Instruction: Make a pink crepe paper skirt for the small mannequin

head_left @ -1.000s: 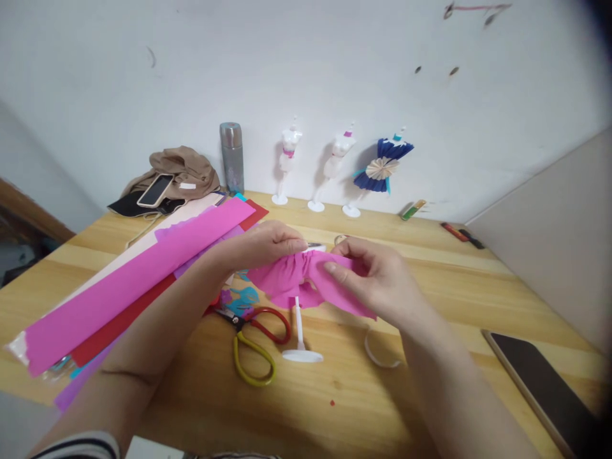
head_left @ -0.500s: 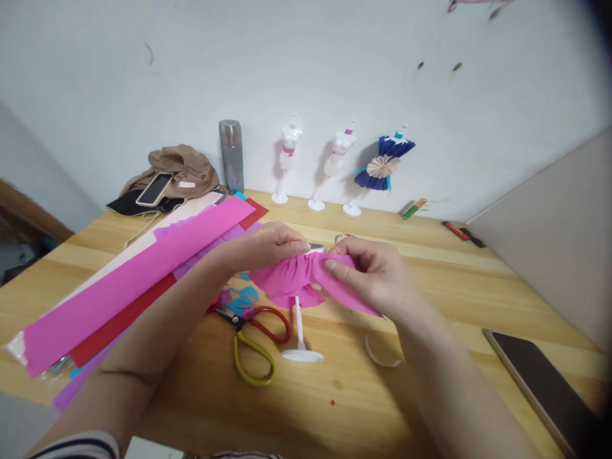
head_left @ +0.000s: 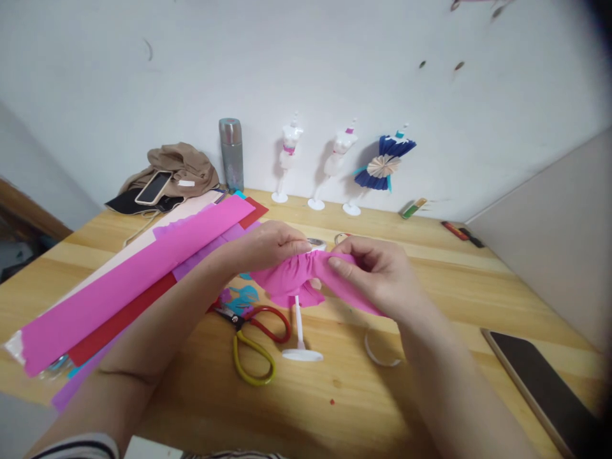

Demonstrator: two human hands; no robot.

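Note:
Gathered pink crepe paper point(head_left: 294, 277) wraps partly round a small white mannequin stand point(head_left: 300, 325), whose round base is on the table. My left hand point(head_left: 275, 245) pinches the pleated upper edge against the stand's top. On the other side my right hand point(head_left: 370, 268) holds the loose end of the same paper between thumb and fingers, its tail hanging to the lower right. The mannequin's upper part is mostly hidden by the paper and my hands. Scissors point(head_left: 255, 341) with one red and one yellow handle lie left of the base, near blue and purple scraps point(head_left: 243, 298).
Coloured paper sheets point(head_left: 138, 274) lie on the left. Along the wall stand a flask point(head_left: 231, 153), two bare mannequins point(head_left: 289, 159) and one in a blue paper dress point(head_left: 386, 162). A brown cloth point(head_left: 189, 167) and phone point(head_left: 153, 188) are at back left, a larger dark device point(head_left: 540, 382) at right.
Almost nothing differs. My right hand has shifted very slightly to the right with the loose end of the paper; my left hand keeps its pinch.

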